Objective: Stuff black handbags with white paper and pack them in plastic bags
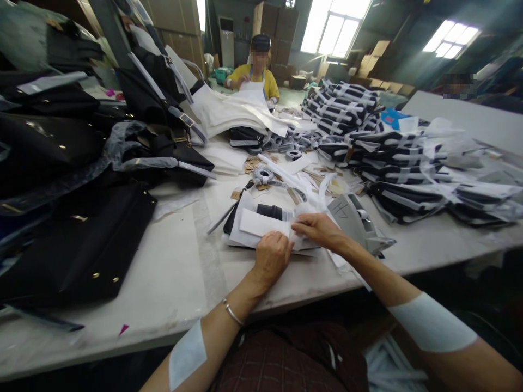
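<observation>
On the table in front of me lies a small black bag (231, 219) with white sheets around it and a black rolled strap (269, 210) on top. A folded white packing sheet (258, 224) covers part of it. My left hand (273, 252) has its fingers curled on the near edge of this sheet. At the sheet's right end my right hand (316, 227) pinches thin white wrapping (297, 235), its fingertips close to the left hand's. What lies under the fingers is hidden. A grey card with handwriting (347, 219) lies just right of my right hand.
Large black handbags (77, 245) crowd the left side. Stacked wrapped black bags (402, 174) fill the right, with a taller stack (341, 106) behind. Paper scraps and wrapped rolls (262, 175) lie beyond my hands. Across the table a person in yellow (271, 81) handles white sheets (241, 111).
</observation>
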Action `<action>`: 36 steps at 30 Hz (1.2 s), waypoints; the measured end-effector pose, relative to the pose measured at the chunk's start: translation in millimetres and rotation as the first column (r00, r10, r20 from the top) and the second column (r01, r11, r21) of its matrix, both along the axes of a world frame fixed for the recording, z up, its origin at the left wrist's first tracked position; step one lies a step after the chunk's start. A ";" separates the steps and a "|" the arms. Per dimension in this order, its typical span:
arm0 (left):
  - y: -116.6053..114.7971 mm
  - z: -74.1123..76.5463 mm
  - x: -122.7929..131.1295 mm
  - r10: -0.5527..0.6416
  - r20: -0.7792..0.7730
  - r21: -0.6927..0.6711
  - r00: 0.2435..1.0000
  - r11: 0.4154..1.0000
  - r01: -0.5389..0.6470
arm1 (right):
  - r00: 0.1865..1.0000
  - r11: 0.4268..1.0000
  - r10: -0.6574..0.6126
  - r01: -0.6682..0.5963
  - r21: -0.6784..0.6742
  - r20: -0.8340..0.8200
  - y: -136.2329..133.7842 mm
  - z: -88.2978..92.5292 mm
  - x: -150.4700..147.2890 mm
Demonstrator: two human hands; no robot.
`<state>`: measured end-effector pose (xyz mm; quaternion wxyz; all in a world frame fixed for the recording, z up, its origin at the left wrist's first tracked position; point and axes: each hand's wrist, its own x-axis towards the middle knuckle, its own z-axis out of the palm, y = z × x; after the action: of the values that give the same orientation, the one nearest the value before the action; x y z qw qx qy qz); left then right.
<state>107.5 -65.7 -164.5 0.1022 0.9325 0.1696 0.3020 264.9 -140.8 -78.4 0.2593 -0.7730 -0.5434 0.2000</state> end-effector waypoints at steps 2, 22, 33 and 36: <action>-2.7 1.0 1.3 0.041 0.003 0.005 0.999 0.999 -0.041 | 1.000 0.998 -0.007 0.007 -0.059 0.006 9.8 -6.0 10.6; -6.8 -4.0 -1.0 -0.070 0.005 0.116 0.998 0.991 0.069 | 0.989 0.962 -0.145 0.147 -0.230 0.026 45.0 -44.4 37.9; -9.8 -6.7 4.5 -0.057 -0.078 0.073 0.995 0.995 0.062 | 0.980 0.930 -0.184 0.198 -0.309 0.075 69.9 -42.2 64.0; -10.2 -5.7 4.6 -0.058 -0.077 0.062 0.995 0.996 0.062 | 0.968 0.919 -0.250 0.243 -0.311 0.019 79.1 -25.0 71.2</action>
<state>112.1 -75.8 -170.2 0.0747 0.9507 0.1353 0.2689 336.0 -61.7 -103.4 0.1633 -0.8642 -0.4008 0.2567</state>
